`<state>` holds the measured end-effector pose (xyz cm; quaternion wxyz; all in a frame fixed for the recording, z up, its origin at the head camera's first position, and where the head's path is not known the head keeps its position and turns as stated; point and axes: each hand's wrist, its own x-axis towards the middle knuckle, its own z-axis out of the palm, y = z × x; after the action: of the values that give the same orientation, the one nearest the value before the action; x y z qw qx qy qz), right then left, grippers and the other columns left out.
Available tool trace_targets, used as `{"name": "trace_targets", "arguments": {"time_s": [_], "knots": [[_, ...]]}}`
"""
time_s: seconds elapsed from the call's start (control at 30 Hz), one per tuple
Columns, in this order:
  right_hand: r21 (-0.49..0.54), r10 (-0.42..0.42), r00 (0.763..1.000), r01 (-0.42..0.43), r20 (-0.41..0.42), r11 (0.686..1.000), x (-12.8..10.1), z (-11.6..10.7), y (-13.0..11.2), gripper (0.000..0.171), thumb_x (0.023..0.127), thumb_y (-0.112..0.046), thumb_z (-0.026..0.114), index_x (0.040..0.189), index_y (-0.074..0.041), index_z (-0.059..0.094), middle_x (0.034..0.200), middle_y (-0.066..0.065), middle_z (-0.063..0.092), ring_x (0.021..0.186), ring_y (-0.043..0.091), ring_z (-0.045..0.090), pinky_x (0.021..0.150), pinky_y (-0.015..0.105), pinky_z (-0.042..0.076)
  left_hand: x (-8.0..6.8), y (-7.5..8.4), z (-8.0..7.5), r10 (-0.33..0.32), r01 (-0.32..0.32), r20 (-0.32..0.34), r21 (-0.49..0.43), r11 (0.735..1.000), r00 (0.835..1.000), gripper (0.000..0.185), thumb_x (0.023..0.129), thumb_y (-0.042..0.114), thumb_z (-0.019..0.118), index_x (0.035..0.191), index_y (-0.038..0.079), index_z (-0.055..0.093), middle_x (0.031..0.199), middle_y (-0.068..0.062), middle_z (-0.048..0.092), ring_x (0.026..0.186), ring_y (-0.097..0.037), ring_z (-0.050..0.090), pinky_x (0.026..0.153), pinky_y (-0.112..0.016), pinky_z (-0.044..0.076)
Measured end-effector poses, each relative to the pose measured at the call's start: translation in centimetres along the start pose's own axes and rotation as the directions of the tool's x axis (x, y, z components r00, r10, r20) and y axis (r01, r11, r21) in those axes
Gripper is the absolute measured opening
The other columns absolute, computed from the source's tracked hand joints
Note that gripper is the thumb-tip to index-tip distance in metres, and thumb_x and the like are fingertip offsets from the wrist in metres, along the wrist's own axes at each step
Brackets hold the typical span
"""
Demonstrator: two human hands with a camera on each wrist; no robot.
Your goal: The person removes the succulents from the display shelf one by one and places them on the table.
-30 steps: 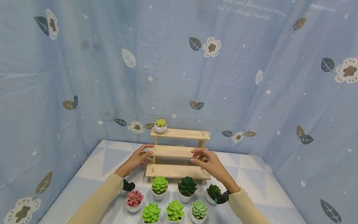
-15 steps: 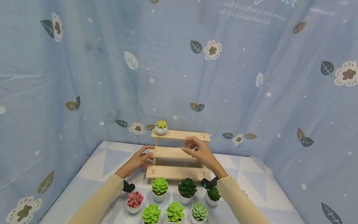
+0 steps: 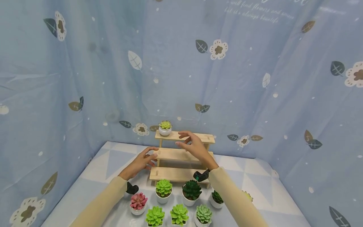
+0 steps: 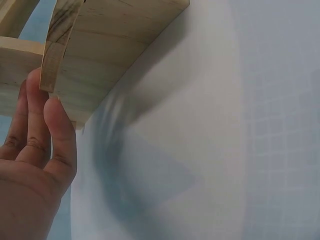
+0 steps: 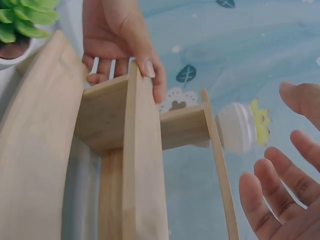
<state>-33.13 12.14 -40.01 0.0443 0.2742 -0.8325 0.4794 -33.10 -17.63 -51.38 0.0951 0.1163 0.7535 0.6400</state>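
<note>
On the blue-and-white table (image 3: 255, 176), against the flowered backdrop, the left hand (image 3: 141, 162) pinches the three-tiered pale wooden stand (image 3: 181, 154) by its middle shelf's left end, seemingly steadying it, while the right hand (image 3: 193, 145) hovers spread-fingered and empty over the top shelf.

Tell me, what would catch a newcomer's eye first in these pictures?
Probably the three-step wooden stand at the middle of the table, with one small potted succulent on the left end of its top step. The left hand grips the middle step's left end, while the right hand hovers open near the top step. Below, a cluster of potted succulents crowds the front.
</note>
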Motion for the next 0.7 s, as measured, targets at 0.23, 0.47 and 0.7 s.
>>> {"name": "trace_targets", "arguments": {"time_s": [0.23,0.47,0.7], "knots": [[0.048,0.046,0.999,-0.045,-0.027,0.998,2.2,1.3,-0.5,0.058,0.094,-0.046,0.075,0.146,-0.031,0.053,0.137,0.008,0.058,0.100,0.023,0.062,0.074,0.047,0.057,0.1,0.2,-0.1,-0.016,0.016,0.003,-0.002,1.000,1.000,0.053,0.100,0.050,0.065,0.147,0.033,0.049,0.118,-0.015,0.065,0.095,-0.031,0.069,0.083,-0.055,0.055],[0.110,0.093,0.994,-0.087,-0.053,0.990,3.9,2.6,-0.3,0.061,0.097,-0.038,0.075,0.150,-0.021,0.051,0.141,0.009,0.055,0.100,0.027,0.065,0.075,0.039,0.058,-0.1,0.4,-0.1,-0.012,0.012,0.017,-0.010,1.000,1.000,0.053,0.102,0.048,0.063,0.149,0.031,0.047,0.121,-0.016,0.065,0.101,-0.037,0.067,0.083,-0.054,0.055],[0.174,0.145,0.985,-0.127,-0.094,0.977,5.4,3.4,0.2,0.070,0.095,-0.039,0.076,0.152,-0.009,0.047,0.145,0.012,0.053,0.106,0.026,0.066,0.074,0.045,0.058,-0.1,0.3,-0.1,0.000,0.000,0.014,-0.006,1.000,1.000,0.054,0.101,0.050,0.064,0.149,0.032,0.048,0.121,-0.016,0.064,0.102,-0.039,0.066,0.083,-0.055,0.054]]}}
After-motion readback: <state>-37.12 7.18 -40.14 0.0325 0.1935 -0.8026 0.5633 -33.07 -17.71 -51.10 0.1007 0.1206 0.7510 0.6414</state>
